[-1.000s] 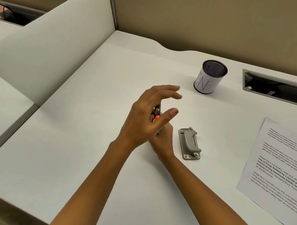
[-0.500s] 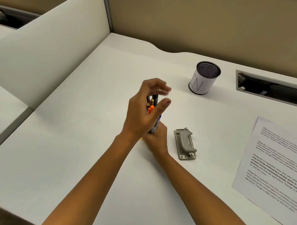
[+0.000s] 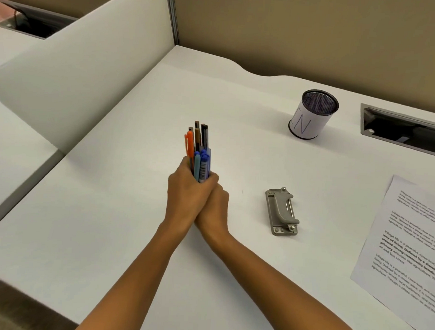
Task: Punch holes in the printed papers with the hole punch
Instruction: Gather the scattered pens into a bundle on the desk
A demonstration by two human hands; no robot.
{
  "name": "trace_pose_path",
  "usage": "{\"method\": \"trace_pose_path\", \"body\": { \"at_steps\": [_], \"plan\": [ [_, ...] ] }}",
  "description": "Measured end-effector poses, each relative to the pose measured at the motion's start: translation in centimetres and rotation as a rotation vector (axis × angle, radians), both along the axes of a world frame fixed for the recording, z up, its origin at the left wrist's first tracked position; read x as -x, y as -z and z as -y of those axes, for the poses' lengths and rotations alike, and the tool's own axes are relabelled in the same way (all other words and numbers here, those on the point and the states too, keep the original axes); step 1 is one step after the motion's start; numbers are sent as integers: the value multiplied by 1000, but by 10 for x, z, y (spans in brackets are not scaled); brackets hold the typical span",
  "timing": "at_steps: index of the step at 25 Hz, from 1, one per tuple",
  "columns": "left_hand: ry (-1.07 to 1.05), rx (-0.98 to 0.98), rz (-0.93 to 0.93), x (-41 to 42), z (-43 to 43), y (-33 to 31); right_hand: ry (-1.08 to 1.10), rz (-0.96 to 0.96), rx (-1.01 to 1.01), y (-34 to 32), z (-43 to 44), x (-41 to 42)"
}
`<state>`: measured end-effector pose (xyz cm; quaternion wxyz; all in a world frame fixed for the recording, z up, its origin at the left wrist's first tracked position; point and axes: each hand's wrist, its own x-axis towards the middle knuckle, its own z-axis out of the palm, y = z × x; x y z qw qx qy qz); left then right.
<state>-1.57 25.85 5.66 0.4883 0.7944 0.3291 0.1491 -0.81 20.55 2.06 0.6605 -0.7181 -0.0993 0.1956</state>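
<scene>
Desk [image 3: 96, 222]: white; everything else is carried on it.
Printed papers [image 3: 412, 238]: laid flat at 3 o'clock, cut off by the frame edge, untouched.
Left hand [image 3: 185, 196]: spread open above the pens half a second ago; now wrapped round the bundle.
Right hand [image 3: 216, 207]: pressed against the left; the bundle's lower part is gripped.
Pens [image 3: 199, 151]: held upright as one bundle.
Pen cup [image 3: 313, 114]: stood at 1 o'clock of the hands, well apart.
Hole punch [image 3: 281, 212]: laid flat at 3 o'clock of the hands, between them and the papers; its long axis is run from 12 to 6 o'clock, lever uppermost; untouched.
</scene>
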Motion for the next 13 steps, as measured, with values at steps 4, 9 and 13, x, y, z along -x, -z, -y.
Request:
{"method": "trace_pose_path", "body": {
  "at_steps": [4, 9, 13],
  "plan": [
    [-54, -4, -72, 2, -22, 5, -152, 152, 231, -2, -13, 7],
    [-126, -289, -406, 0, -47, 24, -199, 336, 377, 12, 15, 25],
    [-146, -487, -536, -4, -44, 36, -39, 519, 485, 30, 44, 18]
  ]
}}
